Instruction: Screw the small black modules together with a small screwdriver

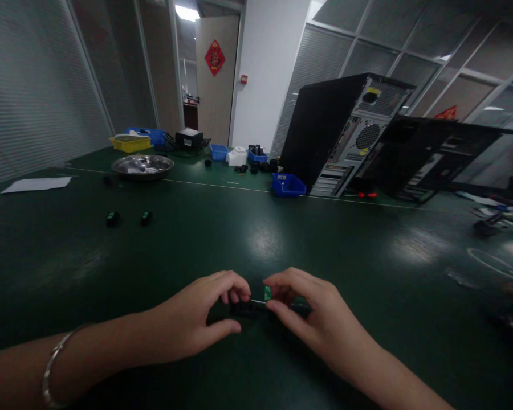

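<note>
My right hand (303, 307) pinches a small green circuit board (267, 292) between thumb and fingertips, near the middle of the table's front part. Beside it, my left hand (218, 307) has its thumb apart from its curled fingers, with nothing visible between them. A thin metal shaft (257, 301) runs between the two hands; its right end is hidden by my right hand. Beneath the hands lies a dark part (241, 308), too dim to make out clearly. Two small black pieces with green tops (112, 218) (146, 217) sit further back on the left.
A metal dish (142, 165) and white paper (36, 184) lie at the back left of the green table (222, 239). Blue bin (288, 185) stands beside a black computer tower (337, 131). Yellow tray (130, 143) and small blue trays line the far edge. Cables lie on the right.
</note>
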Available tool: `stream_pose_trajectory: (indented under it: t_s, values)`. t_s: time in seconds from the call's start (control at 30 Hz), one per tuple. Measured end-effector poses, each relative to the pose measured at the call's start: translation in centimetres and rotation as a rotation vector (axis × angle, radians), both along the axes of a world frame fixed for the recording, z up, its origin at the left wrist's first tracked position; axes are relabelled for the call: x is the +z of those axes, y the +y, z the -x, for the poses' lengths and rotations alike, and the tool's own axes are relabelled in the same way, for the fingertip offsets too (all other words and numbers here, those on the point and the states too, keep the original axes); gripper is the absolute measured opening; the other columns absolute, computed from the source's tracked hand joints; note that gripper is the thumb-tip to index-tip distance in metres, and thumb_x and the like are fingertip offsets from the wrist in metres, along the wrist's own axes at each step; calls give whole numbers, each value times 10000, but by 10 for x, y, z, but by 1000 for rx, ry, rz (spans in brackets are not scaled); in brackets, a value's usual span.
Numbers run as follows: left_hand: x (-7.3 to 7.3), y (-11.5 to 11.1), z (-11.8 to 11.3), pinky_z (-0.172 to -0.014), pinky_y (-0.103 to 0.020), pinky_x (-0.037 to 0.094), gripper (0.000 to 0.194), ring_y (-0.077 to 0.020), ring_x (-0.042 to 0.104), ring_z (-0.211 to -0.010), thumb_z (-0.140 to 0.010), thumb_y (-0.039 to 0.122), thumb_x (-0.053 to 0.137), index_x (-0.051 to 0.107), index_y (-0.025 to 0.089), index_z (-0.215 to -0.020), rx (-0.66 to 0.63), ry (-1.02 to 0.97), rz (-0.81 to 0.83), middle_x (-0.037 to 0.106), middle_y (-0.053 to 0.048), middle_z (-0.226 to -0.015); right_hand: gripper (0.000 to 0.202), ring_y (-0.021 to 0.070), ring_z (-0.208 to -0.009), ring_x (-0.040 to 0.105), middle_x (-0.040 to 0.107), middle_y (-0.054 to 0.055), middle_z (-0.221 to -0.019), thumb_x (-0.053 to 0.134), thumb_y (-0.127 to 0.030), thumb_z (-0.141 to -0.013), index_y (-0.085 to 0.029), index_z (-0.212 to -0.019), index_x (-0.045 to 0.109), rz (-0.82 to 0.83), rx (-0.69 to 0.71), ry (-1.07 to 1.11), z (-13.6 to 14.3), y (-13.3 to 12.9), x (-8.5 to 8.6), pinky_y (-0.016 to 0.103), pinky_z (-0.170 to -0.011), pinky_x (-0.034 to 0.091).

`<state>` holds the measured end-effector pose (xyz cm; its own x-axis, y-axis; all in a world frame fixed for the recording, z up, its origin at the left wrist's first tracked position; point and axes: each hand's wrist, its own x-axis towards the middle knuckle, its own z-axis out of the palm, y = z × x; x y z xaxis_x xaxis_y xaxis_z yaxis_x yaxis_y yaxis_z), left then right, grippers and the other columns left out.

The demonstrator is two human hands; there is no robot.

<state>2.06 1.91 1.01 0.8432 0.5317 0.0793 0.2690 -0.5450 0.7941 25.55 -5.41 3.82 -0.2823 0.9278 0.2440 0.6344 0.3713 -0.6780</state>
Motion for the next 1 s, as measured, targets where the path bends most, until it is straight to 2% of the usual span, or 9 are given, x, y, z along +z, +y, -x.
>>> stream_pose_trajectory:
  t_s: [0.17, 0.33, 0.5, 0.6, 0.67, 0.8, 1.0]
  values:
    - [-7, 2, 0, -824, -309, 483, 270, -197, 601, -942, -872, 88, 613, 593, 213, -1110, -28, -11, -45, 646, -38, -1066, 156, 160, -795, 650, 661, 36, -929, 627, -112, -923, -190, -1048, 676, 141, 124, -1, 2, -3, -3, 259, -704, 539]
    - [-8, 1, 0, -864, -315, 469, 313, -198, 611, -975, -887, 27, 520, 575, 221, -1127, -41, -48, -66, 643, -33, -1075, 208, 164, -851, 634, 647, 48, -1014, 636, -101, -928, -200, -1106, 678, 149, 197, 24, 4, -3, -6, 270, -742, 530]
    - [5, -7, -1, -932, -345, 452, 409, -222, 554, -1044, -813, 17, 570, 514, 219, -1165, -27, -37, -67, 569, -50, -1145, 214, 187, -931, 636, 653, 69, -1038, 639, -85, -921, -176, -1109, 685, 113, 195, 14, 8, -3, -9, 288, -802, 527]
    - [11, -12, -4, -939, -411, 441, 449, -271, 528, -1041, -780, 190, 755, 507, 198, -1154, 8, 70, -68, 545, -76, -1149, 226, 198, -937, 637, 655, 81, -1046, 641, -82, -913, -168, -1116, 692, 94, 176, 7, 12, -4, -11, 300, -811, 529]
    - [10, -15, -8, -916, -445, 436, 467, -287, 518, -1005, -753, 280, 811, 517, 186, -1105, 43, 128, -87, 543, -82, -1111, 227, 210, -943, 632, 656, 87, -1045, 649, -88, -907, -165, -1115, 700, 82, 164, -2, 14, -4, -13, 315, -816, 529]
    - [8, -20, -15, -904, -451, 414, 314, -270, 500, -982, -802, 181, 711, 517, 194, -1049, 89, 144, -113, 545, -67, -1076, 221, 223, -949, 620, 649, 89, -1029, 660, -97, -898, -158, -1105, 708, 77, 141, -14, 19, -5, -17, 346, -844, 518]
    - [10, -25, -14, -893, -437, 408, 312, -261, 493, -975, -788, 127, 672, 512, 189, -1049, 77, 134, -92, 538, -64, -1072, 231, 237, -981, 597, 634, 82, -1043, 659, -93, -890, -179, -1100, 702, 92, 132, -46, 21, -6, -20, 391, -896, 493]
